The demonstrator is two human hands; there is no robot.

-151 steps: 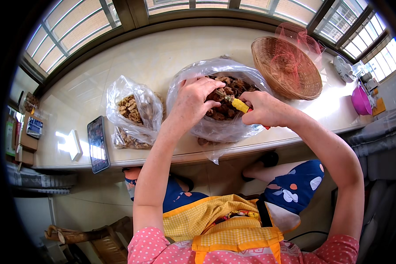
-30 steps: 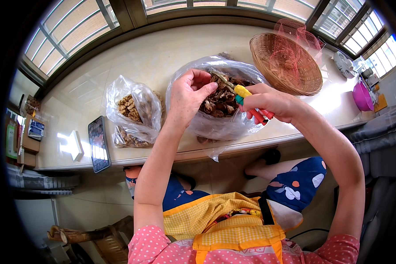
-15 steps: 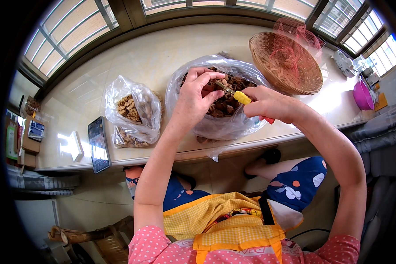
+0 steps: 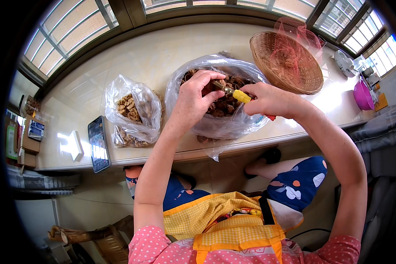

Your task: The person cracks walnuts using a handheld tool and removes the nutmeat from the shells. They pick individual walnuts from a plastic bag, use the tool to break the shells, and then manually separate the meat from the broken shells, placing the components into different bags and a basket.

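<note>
My right hand (image 4: 268,102) is closed round a pair of pliers with yellow and red handles (image 4: 241,96). Their metal jaws point left, toward my left hand (image 4: 197,94). Its thumb and fingers are curled round a brown walnut (image 4: 222,82) at the jaws, mostly hidden by the fingers. Both hands are above a large clear plastic bag (image 4: 233,130), rolled open and filled with dark brown walnut pieces and shells (image 4: 226,107). To the left stands a smaller clear bag (image 4: 148,110) with lighter walnut kernels (image 4: 127,108) in it.
A wicker basket (image 4: 310,83) with red netting (image 4: 295,44) stands at the back right. A phone (image 4: 98,145) and a small white block (image 4: 76,147) lie at the left front edge. At the far right is a magenta bowl (image 4: 363,94). Windows line the counter's back.
Both hands keep nearly the same place. My left fingers have shifted slightly downward and cover the walnut a little differently; the pliers have barely moved.
</note>
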